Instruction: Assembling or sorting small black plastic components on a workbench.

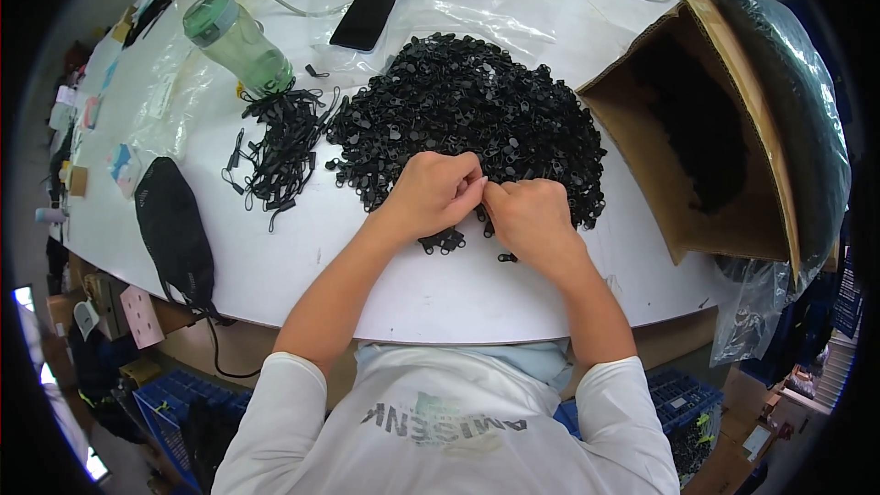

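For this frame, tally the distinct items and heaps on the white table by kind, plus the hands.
Heaps of small black plastic parts: 1
Bundles of black cord pulls: 1
Green translucent water bottles: 1
Black smartphones: 1
Black face masks: 1
Open brown cardboard boxes: 1
Hands, left hand and right hand: 2
Total: 8

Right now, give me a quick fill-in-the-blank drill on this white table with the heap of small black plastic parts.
1. The left hand and right hand meet at the near edge of the ____ pile of small plastic parts.
2. The green-capped clear bottle lies on its ____.
3. The open brown cardboard box lies on the person's ____ side.
Missing: black; side; right
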The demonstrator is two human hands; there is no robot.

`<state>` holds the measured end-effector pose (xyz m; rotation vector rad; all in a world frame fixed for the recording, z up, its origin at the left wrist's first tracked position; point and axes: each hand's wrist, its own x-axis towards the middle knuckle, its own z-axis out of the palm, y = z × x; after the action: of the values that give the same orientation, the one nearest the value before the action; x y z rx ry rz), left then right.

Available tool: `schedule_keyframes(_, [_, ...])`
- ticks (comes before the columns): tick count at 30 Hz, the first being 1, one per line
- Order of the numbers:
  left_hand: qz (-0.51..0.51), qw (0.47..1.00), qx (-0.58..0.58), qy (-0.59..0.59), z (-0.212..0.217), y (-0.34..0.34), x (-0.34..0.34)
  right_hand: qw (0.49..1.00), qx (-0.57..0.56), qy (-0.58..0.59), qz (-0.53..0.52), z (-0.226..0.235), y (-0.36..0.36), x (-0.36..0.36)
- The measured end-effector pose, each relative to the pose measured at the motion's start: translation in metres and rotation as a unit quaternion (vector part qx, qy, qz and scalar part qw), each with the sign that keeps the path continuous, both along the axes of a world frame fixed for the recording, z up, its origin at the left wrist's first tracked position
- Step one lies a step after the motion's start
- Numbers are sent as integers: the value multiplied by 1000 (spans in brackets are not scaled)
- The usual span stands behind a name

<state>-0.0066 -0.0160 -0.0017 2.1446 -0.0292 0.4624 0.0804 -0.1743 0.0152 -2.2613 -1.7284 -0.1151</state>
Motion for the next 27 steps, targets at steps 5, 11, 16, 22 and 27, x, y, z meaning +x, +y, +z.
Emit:
schedule_keyframes(5, [22, 999, 4, 29, 4, -1, -1, 997, 80, 3, 8, -5, 2, 1])
schedule_keyframes(11, [47, 998, -38, 5, 2, 1, -1, 991, 129, 6, -20, -7, 6, -1])
schedule_keyframes(16, [48, 997, -52, 1, 2, 2, -1, 995, 91, 14, -32, -2, 3, 0])
schedule_keyframes(22, [27, 999, -19, 5, 0, -11, 2, 999, 12, 29, -10, -1, -5, 4])
schedule_keyframes(27, [80, 986, -136, 51, 4, -14, 0, 997, 58, 23, -36, 1, 1, -3])
